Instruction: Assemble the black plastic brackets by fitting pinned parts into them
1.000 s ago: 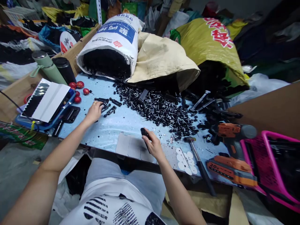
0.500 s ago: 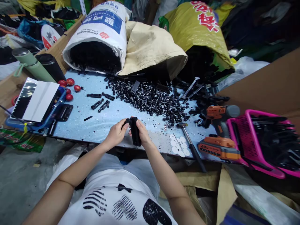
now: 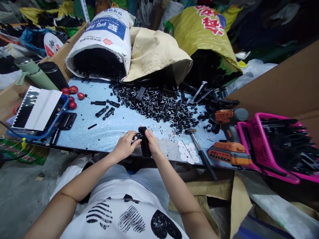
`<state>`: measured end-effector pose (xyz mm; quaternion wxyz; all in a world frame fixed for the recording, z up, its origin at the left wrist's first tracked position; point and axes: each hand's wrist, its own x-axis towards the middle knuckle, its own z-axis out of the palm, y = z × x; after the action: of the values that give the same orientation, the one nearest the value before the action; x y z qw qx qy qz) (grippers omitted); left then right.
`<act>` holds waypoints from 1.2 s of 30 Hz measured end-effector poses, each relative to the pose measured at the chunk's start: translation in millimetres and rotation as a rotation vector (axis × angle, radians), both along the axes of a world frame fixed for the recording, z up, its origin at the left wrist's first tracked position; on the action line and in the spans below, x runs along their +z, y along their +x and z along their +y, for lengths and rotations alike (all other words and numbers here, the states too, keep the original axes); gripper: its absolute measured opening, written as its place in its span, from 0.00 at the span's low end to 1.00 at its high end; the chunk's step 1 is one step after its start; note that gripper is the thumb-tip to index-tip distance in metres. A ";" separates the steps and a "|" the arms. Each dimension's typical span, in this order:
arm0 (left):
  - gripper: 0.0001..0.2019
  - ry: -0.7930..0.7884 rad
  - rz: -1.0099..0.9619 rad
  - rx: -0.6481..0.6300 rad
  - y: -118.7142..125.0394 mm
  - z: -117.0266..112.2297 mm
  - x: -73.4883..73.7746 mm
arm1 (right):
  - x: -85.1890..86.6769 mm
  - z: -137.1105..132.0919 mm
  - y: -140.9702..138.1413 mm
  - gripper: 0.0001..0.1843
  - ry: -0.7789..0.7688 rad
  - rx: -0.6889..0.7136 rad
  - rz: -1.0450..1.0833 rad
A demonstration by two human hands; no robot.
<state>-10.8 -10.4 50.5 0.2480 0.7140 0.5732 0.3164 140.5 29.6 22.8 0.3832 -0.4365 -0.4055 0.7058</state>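
In the head view, there are two hands. The left hand (image 3: pixel 126 145) pinches one small black part (image 3: pixel 137 135). The right hand (image 3: pixel 153 144) is closed around one long black piece (image 3: pixel 145 142). The part and the piece are close together between the hands, over the near edge of the blue table (image 3: pixel 82 136). I can't tell if they are joined.

On the table lie four black jointed pieces (image 3: pixel 101 111) and one thin black strip (image 3: pixel 92 126). There are five red fruits (image 3: pixel 80 96), two bottles (image 3: pixel 53 74), one hammer (image 3: pixel 199 146) and one orange drill (image 3: pixel 228 146). Three big sacks (image 3: pixel 157 54) lie at the back. The white discs (image 3: pixel 190 160) overlap too much to count.

One second ago, the left hand was away by the jointed pieces. Now it is next to the right hand. Half a second ago, both hands were already together, and the four jointed pieces haven't moved.
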 end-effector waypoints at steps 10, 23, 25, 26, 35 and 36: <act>0.17 0.088 -0.199 0.035 7.1 -2.5 -4.3 | 1.3 -7.4 15.3 0.33 0.236 0.083 -0.056; 0.16 0.381 -0.253 0.030 18.8 -6.6 8.1 | 26.0 0.2 40.8 0.28 0.979 0.129 -0.518; 0.15 0.389 -0.250 0.010 16.9 -2.6 9.7 | 30.1 1.9 45.1 0.27 0.991 0.114 -0.509; 0.15 0.381 -0.239 -0.033 15.1 -0.3 10.2 | 31.9 3.1 48.0 0.27 1.008 0.139 -0.518; 0.15 0.582 -0.260 0.134 33.2 7.6 16.0 | 31.6 -13.1 19.9 0.28 0.934 -0.112 -0.470; 0.15 0.605 -0.258 0.134 33.4 7.8 16.9 | 30.5 -17.0 14.3 0.28 0.931 -0.141 -0.453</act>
<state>22.7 -2.6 67.4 0.0738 0.6701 0.4628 0.5756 154.7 12.6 53.2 0.4861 -0.3880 -0.7187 0.3109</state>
